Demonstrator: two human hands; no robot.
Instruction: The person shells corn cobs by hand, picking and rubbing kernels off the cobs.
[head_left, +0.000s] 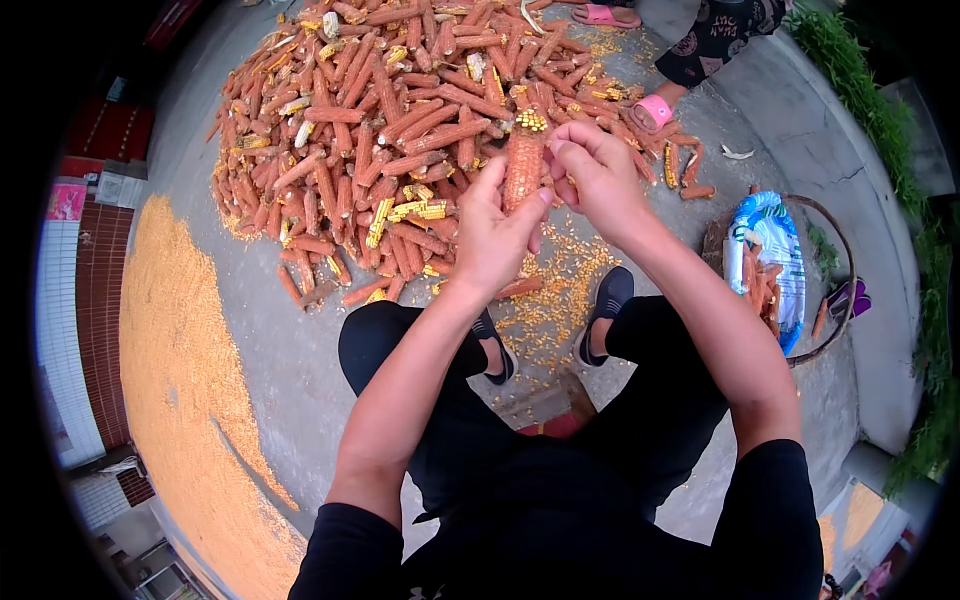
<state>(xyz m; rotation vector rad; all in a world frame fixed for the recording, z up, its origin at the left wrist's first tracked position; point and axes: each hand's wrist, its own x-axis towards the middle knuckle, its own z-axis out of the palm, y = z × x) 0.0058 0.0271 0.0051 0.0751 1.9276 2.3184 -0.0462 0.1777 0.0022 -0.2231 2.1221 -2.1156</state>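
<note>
My left hand (497,228) is wrapped round a reddish corn cob (523,172), held upright in front of the pile. Yellow kernels remain at the cob's top end, and the rest of its visible side is bare. Close by on the right, my right hand (597,178) has its fingers curled together beside the cob; what lies between them, if anything, is too small to name. Behind both hands spreads a big pile of cobs (350,130), mostly bare, some with yellow kernels. Loose kernels (565,290) lie on the ground below my hands.
A wide layer of corn kernels (190,370) covers the ground at left. At right is a handled basket (835,235) with a blue-and-white bag (785,240) and cobs. Another person's foot in a pink sandal (655,111) stands beside the pile. My shoes (609,300) flank scattered kernels.
</note>
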